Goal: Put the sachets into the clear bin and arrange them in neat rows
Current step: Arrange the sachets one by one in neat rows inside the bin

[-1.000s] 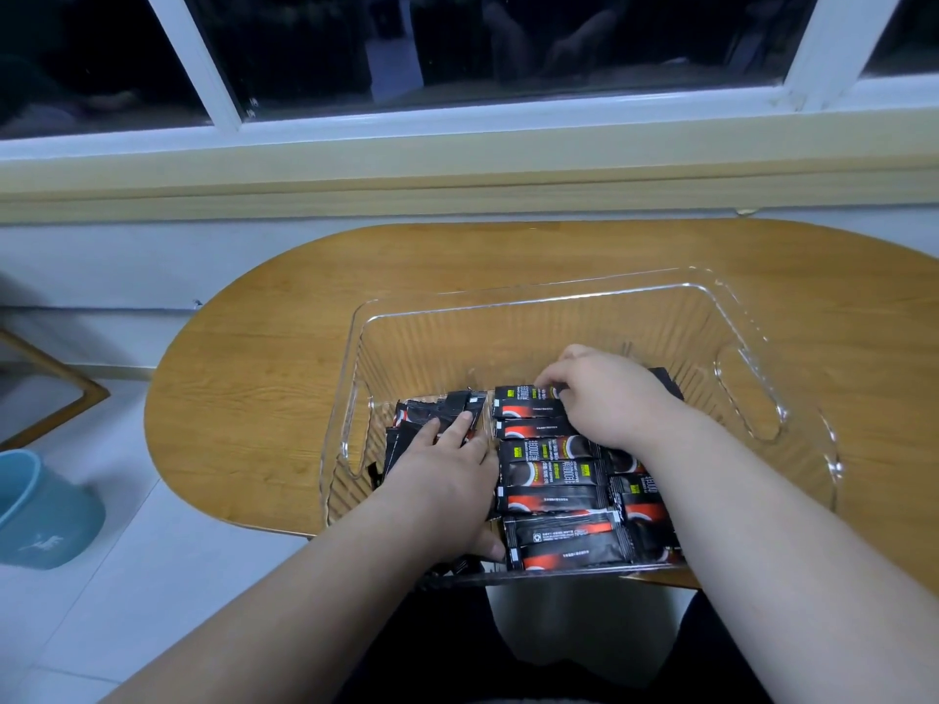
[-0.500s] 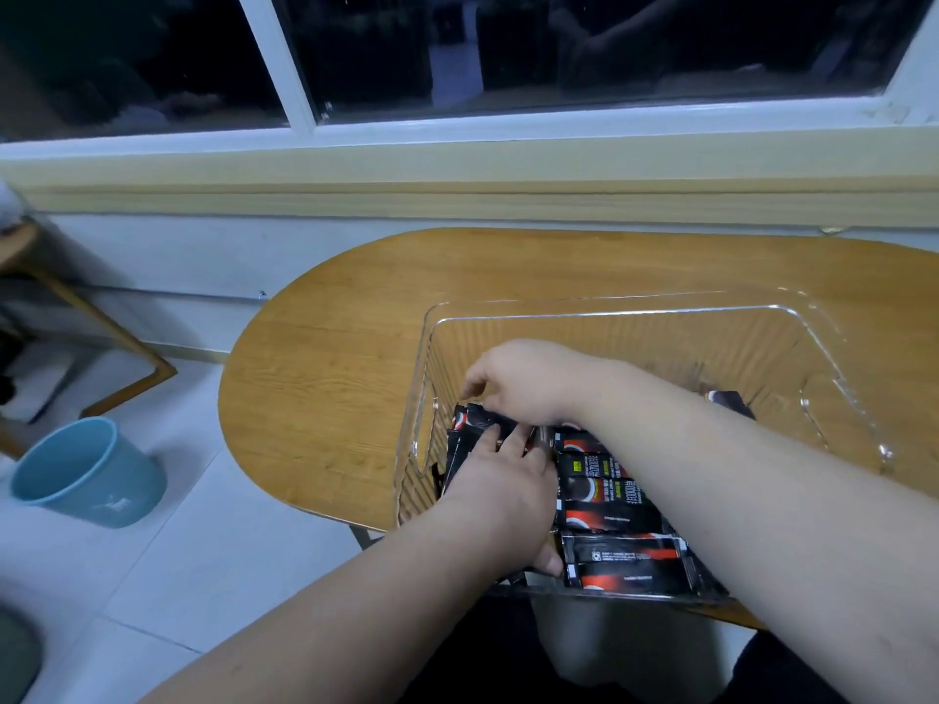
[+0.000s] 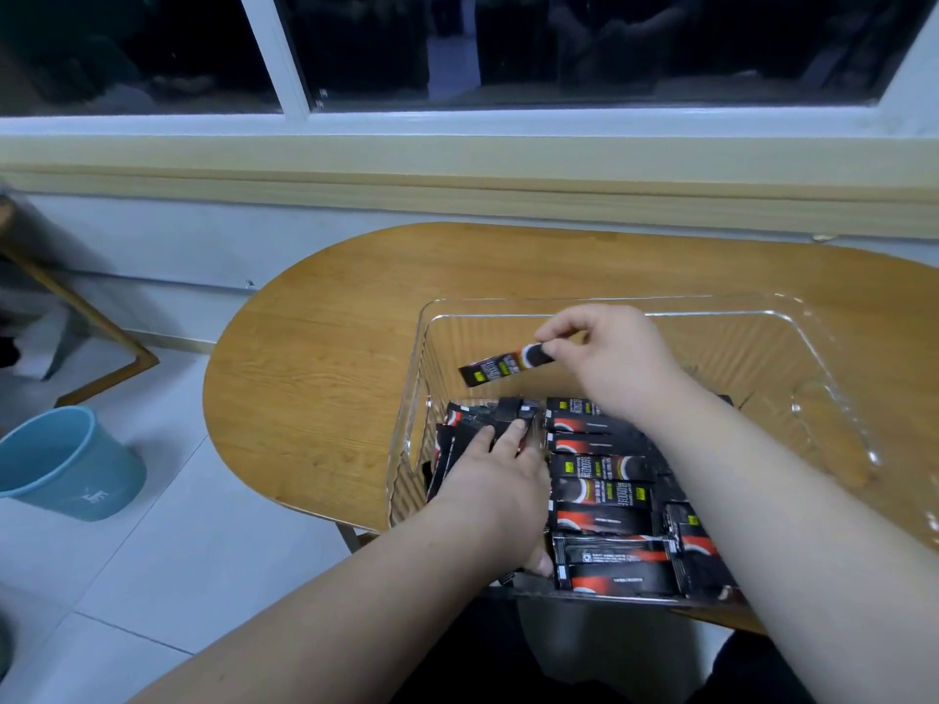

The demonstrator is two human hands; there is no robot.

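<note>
A clear bin (image 3: pixel 762 317) stands on the wooden table (image 3: pixel 330 348). Inside it lie several black and red sachets (image 3: pixel 602 492) stacked in a column near its middle, with a looser pile (image 3: pixel 467 419) at its left wall. My left hand (image 3: pixel 500 480) rests flat on that left pile, fingers straight. My right hand (image 3: pixel 602 355) is raised above the bin and pinches one end of a single black sachet (image 3: pixel 500 369), which hangs level over the left part of the bin. My right forearm hides the sachets at the bin's right.
A blue waste bucket (image 3: pixel 66 462) stands on the tiled floor left of the table. A wooden frame leg (image 3: pixel 86 317) is at the far left. The window sill (image 3: pixel 457 160) runs behind the table. The bin's far half holds no sachets.
My right hand has lifted out of the left pile with one sachet pinched and now holds it above the bin. My left hand stays on the left pile.
</note>
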